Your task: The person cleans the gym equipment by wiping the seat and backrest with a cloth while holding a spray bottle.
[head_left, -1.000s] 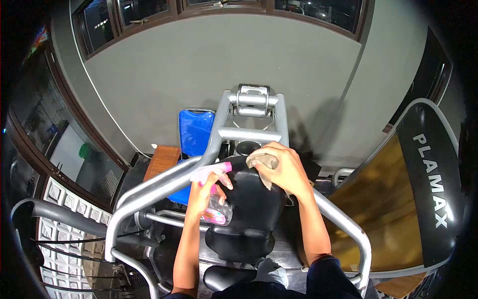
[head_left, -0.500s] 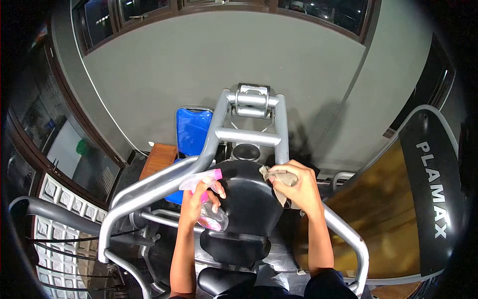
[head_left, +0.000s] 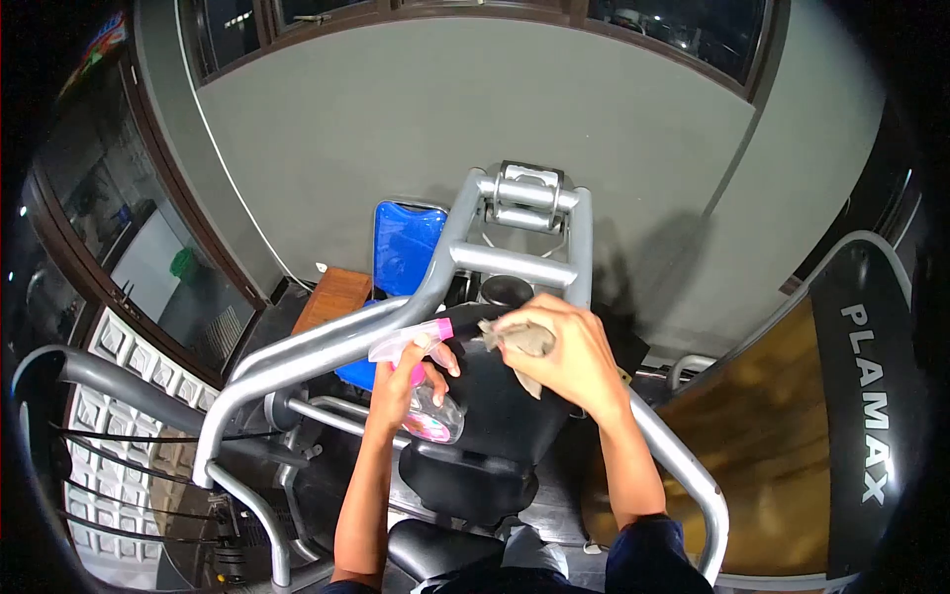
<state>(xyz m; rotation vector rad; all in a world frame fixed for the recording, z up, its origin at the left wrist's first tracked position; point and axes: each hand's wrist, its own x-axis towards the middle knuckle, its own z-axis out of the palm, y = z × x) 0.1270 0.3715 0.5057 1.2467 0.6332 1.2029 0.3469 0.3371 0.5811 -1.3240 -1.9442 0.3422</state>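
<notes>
My left hand [head_left: 408, 381] is wrapped round a clear spray bottle [head_left: 435, 416] with a pink and white trigger head, its nozzle facing right. In my right hand [head_left: 564, 356] is a crumpled beige cloth [head_left: 524, 346], pinched between thumb and fingers. The cloth is over the upper part of a black padded backrest [head_left: 490, 411]; whether it presses on the pad is hard to see. The bottle is in front of the backrest's left side. Below the backrest is a black seat pad [head_left: 435, 544].
Silver tube bars [head_left: 327, 361] of the exercise machine frame the backrest on both sides. A blue chair [head_left: 408, 247] and a brown wooden surface [head_left: 336, 297] stand behind at left. At right is a PLAMAX panel [head_left: 861, 396]. A grey wall [head_left: 475, 99] rises behind.
My right hand has moved left with the cloth, from the backrest's upper right edge towards its middle. The left hand still holds the bottle. The view has shifted slightly.
</notes>
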